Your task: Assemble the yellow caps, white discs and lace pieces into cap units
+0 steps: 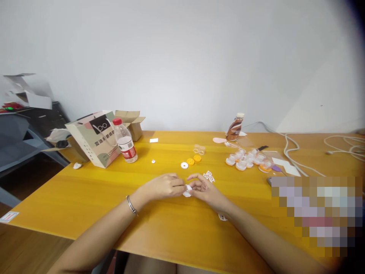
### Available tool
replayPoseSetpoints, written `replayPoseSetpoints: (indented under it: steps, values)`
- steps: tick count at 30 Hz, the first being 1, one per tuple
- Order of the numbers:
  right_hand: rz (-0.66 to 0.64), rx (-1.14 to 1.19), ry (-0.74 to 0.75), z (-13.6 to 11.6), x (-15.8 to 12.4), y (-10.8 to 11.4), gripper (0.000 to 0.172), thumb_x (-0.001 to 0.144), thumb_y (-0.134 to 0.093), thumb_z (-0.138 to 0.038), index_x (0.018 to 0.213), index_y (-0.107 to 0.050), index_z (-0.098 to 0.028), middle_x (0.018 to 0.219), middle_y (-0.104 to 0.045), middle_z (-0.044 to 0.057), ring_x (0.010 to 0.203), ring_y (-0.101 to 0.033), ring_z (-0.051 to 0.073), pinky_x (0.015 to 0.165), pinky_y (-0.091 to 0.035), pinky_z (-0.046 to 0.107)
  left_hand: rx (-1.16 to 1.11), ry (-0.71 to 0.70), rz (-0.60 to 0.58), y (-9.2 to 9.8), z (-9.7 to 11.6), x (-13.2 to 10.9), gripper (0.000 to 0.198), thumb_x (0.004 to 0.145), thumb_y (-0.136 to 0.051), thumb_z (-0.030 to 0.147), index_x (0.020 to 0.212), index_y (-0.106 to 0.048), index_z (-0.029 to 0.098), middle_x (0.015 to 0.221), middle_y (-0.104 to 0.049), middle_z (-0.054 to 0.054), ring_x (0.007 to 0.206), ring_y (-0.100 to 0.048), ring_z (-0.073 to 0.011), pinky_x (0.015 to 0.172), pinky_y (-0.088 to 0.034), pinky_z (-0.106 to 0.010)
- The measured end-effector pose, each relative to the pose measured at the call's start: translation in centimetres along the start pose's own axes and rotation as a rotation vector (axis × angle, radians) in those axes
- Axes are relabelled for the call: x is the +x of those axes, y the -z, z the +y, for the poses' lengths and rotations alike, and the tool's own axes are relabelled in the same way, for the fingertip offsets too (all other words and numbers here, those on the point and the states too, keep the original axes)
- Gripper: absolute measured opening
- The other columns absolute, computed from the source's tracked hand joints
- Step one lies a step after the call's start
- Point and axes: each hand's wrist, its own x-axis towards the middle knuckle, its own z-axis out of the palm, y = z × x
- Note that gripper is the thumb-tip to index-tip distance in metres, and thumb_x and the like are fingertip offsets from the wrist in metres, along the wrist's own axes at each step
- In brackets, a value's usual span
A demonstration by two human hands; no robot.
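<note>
A small round white piece (pixel 187 190) is held between my two hands above the front middle of the table. My left hand (pixel 169 186), with a bracelet on its wrist, has its fingers closed on the piece's left side. On the right side, my right hand (pixel 202 187) pinches it with thumb and fingers. Just beyond lie a white ring (pixel 184 165) and two orange rings (pixel 190 162). White openwork pieces (pixel 209 176) rest behind my right hand, and another (pixel 222 217) is partly hidden under the right forearm.
Clear-topped round pieces (pixel 245 159) cluster at the right, near a brown drink bottle (pixel 234 127) and white cables (pixel 292 148). At the left stand a water bottle (pixel 125 142), a paper bag (pixel 99 142) and an open carton (pixel 134 125).
</note>
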Motion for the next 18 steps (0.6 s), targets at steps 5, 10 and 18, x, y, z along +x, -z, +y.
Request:
replayPoseSetpoints:
  steps: [5,10,18]
  values:
    - [0.003,0.058,-0.032,0.2,0.0,0.1,0.036,0.065,-0.068,-0.025,0.092,-0.046,-0.022,0.073,-0.06,-0.003,0.07,-0.057,0.012,0.07,-0.04,0.027,-0.035,0.02,0.046,0.1,-0.1,-0.2,0.024,0.089,-0.035,0.021,0.089,-0.058,0.016,0.087,-0.06,-0.007,0.076,-0.053,-0.0127,0.074,-0.042,-0.027]
    - [0.047,0.083,-0.036,0.0,0.1,0.3,0.033,0.065,-0.067,-0.026,0.09,-0.046,-0.022,0.071,-0.062,-0.003,0.065,-0.056,0.012,0.063,-0.039,0.025,-0.047,0.019,0.017,0.1,-0.1,-0.2,0.022,0.087,-0.039,0.023,0.092,-0.059,0.016,0.091,-0.059,-0.007,0.079,-0.054,-0.0147,0.076,-0.043,-0.029]
    - [0.204,0.047,-0.047,-0.6,0.3,1.7,0.035,0.063,-0.068,-0.024,0.095,-0.053,-0.021,0.073,-0.064,-0.002,0.067,-0.058,0.012,0.066,-0.04,0.025,-0.509,0.382,0.301,-1.4,-1.3,1.5,0.024,0.088,-0.039,0.025,0.102,-0.056,0.016,0.1,-0.06,-0.007,0.09,-0.055,-0.0134,0.081,-0.044,-0.026]
